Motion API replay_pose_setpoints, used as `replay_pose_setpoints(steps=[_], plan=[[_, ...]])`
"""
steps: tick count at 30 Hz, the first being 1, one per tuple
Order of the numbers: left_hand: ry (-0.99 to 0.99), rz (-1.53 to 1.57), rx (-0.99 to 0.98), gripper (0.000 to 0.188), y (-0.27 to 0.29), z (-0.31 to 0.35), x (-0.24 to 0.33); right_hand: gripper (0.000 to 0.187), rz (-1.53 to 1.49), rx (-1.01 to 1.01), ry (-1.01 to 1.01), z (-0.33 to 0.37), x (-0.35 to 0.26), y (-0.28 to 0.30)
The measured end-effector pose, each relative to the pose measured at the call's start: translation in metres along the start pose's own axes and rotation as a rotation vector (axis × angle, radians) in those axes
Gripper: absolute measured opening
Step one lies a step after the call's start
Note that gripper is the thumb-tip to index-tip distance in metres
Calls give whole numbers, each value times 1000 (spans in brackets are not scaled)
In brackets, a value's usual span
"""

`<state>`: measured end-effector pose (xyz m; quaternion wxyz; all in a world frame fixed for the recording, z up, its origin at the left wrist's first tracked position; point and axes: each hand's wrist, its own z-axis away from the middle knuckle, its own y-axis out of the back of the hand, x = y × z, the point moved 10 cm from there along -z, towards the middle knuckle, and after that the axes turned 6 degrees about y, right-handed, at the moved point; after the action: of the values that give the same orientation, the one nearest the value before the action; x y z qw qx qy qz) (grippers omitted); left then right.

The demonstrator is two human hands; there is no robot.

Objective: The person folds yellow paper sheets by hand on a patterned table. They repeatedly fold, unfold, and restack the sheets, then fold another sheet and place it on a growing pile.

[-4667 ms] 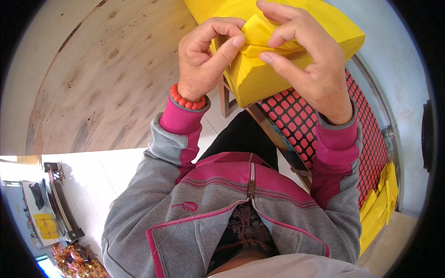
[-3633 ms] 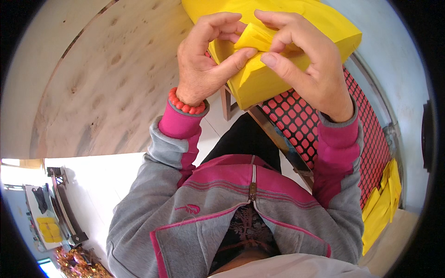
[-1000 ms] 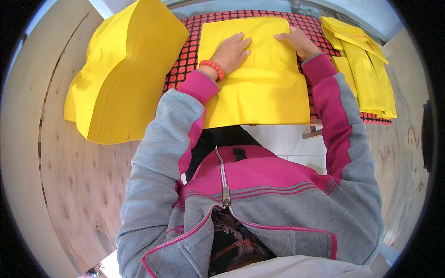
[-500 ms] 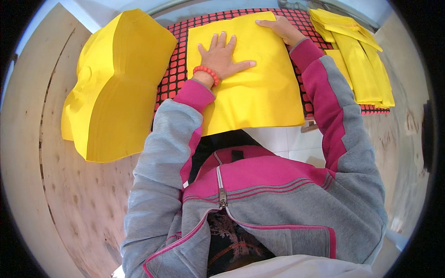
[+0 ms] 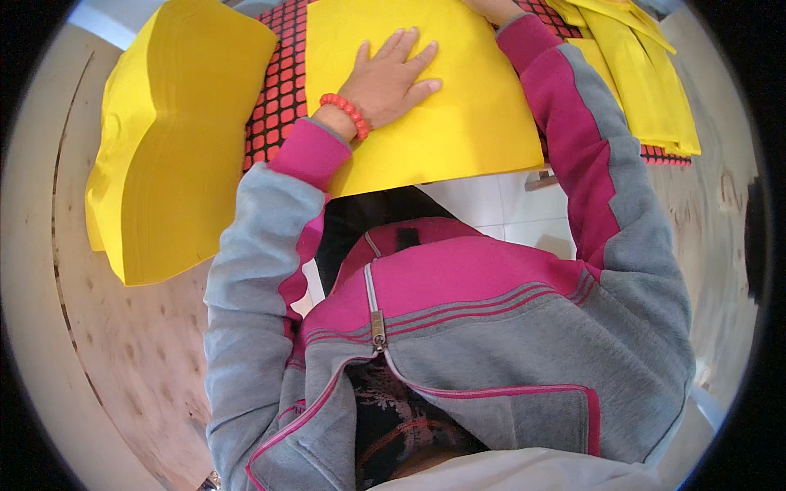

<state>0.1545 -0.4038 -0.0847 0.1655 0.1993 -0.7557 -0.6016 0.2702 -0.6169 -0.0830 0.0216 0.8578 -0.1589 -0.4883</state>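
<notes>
A yellow sheet (image 5: 458, 123), apparently felt-like cloth, lies in front of me on a red-and-black checked table cover (image 5: 274, 82). My left hand (image 5: 386, 78), with a red bead bracelet at the wrist, rests on the sheet's left half, palm down and fingers apart. At the far right corner of the sheet is my right hand (image 5: 494, 10). The picture's upper edge cuts off its fingers, so their grip is hidden. The sheet's near edge reaches past the table's front.
A thick, bent stack of yellow sheets (image 5: 184, 139) stands at the left on a wooden board (image 5: 155, 352). Folded yellow pieces (image 5: 643, 82) lie at the right end of the table. White floor tiles (image 5: 532, 204) show below the table.
The view has shifted, so the table and sheet sit higher in the picture. My right hand has partly left the top of the frame. My left hand stays flat on the sheet, its fingers closer together.
</notes>
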Motion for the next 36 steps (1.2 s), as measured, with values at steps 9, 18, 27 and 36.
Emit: replay_pose_setpoints(steps=[9,18,27,36], plan=[[23,-1,-63,89,21,62,33,20,-22,-18,-119,5,-10,-8],[72,-12,-60,92,26,70,36,25,-57,-202,-122,4,-15,-3],[24,47,-436,80,36,26,13,47,443,-163,-10,-6,-9,-4],[101,262,-29,29,25,-60,-44,48,580,-216,23,-1,-16,-5]])
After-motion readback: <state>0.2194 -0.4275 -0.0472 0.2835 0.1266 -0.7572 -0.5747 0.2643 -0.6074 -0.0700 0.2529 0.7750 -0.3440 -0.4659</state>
